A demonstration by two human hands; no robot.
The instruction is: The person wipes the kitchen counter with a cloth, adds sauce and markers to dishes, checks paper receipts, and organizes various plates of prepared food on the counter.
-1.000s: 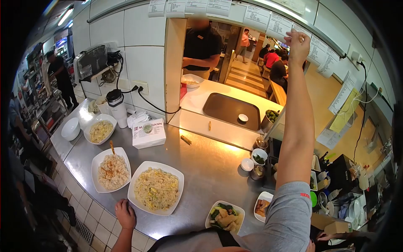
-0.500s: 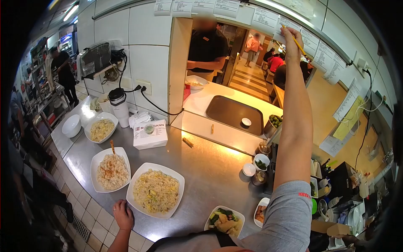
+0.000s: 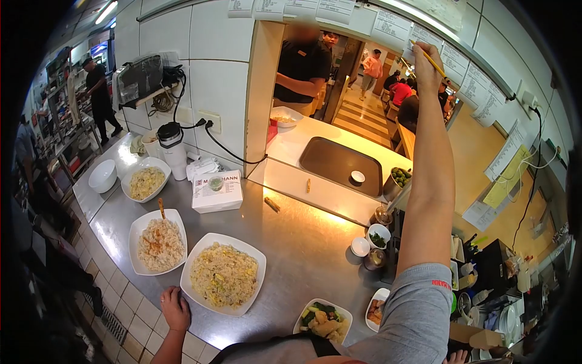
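My right hand (image 3: 428, 65) is raised to a row of hanging order slips and is closed on a yellow pencil (image 3: 431, 59). The pencil's tip is at a printed slip (image 3: 418, 37) under the rail; whether it touches the paper, I cannot tell. My left hand (image 3: 176, 309) rests at the front edge of the steel counter (image 3: 285, 255), holding nothing, its fingers laid on the metal. Close beside it is a square white bowl of fried rice (image 3: 223, 276). Another white bowl of rice (image 3: 160, 244), topped with orange-brown flakes, has a wooden handle sticking up.
A brown tray (image 3: 339, 159) with a small white cup lies in the serving window, where a person (image 3: 297, 73) stands. A white box (image 3: 217, 193), a tumbler (image 3: 174, 155) and a vegetable dish (image 3: 323, 321) are on the counter. A black cord (image 3: 227, 147) hangs along the wall.
My right hand stays at the slips with the pencil, its view shifted slightly right. My left hand remains at the counter edge. Another person's face has appeared behind the one in the window.
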